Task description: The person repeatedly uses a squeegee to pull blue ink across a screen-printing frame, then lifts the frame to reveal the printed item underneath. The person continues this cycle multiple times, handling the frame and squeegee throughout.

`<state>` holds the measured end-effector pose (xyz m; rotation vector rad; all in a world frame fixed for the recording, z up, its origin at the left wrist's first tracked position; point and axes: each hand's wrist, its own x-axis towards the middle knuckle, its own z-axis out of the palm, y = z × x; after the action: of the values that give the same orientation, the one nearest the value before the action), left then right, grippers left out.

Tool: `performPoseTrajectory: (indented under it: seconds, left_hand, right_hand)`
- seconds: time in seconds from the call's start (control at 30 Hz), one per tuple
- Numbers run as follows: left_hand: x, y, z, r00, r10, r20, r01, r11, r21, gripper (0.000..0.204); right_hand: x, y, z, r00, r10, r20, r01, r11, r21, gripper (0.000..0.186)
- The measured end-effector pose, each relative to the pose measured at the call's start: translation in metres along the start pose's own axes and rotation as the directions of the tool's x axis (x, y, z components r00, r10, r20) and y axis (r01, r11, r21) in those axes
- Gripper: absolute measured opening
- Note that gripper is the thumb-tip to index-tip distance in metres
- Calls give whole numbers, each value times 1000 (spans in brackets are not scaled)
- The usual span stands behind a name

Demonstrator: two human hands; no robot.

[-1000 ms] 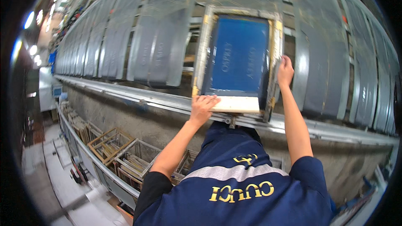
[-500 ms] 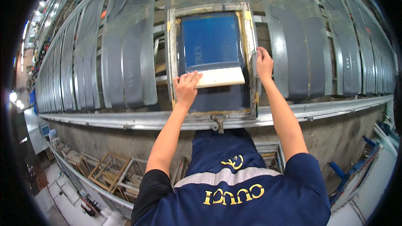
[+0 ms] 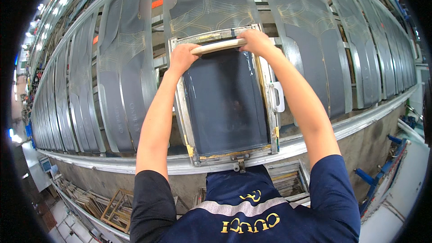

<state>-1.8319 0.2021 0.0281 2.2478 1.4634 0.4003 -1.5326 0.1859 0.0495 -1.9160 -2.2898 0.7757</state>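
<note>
A screen-printing frame (image 3: 182,123) with pale, paint-stained edges lies over the long bench in front of me. Its dark mesh (image 3: 225,103) has a wet-looking sheen. Across the far end of the mesh lies a pale squeegee (image 3: 218,46). My left hand (image 3: 182,59) is closed round its left end, and my right hand (image 3: 255,42) grips the right end. Both arms are stretched forward. The squeegee's lower edge, where it meets the mesh, is partly hidden. On the frame's right side is a white handle (image 3: 279,97).
Grey panels (image 3: 310,63) with dark sheet pieces stand in rows left and right along the bench. A metal rail (image 3: 121,164) runs along the near edge, with a clamp (image 3: 239,164) at the frame. Wooden frames (image 3: 116,207) are stacked low at left.
The squeegee has moved from the mesh's near half to its far end. My right hand has left the frame's right side and taken hold of it. The blue on the mesh is now dark.
</note>
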Motion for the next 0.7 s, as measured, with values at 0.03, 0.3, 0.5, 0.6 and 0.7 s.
performPoseTrajectory:
  seconds: [0.03, 0.3, 0.5, 0.6, 0.7]
  left_hand:
    - [3, -12, 6, 997, 79, -23, -78, 997, 18, 26]
    - [-138, 20, 61, 983, 107, -151, -88, 988, 126, 38]
    - [-280, 75, 66, 993, 39, -111, -27, 994, 105, 35]
    - [-314, 86, 68, 991, 49, -125, -34, 992, 119, 37]
    - [-304, 82, 57, 992, 71, -100, -64, 995, 79, 43]
  right_hand:
    - [8, 4, 12, 999, -17, -47, 16, 999, -34, 29]
    - [-126, -3, 115, 897, -133, -423, 192, 976, 100, 35]
    - [-259, -44, 148, 923, -123, -364, 182, 975, 131, 41]
    - [-291, -56, 156, 927, -126, -353, 183, 974, 134, 42]
    - [-282, -56, 141, 945, -150, -291, 200, 968, 151, 43]
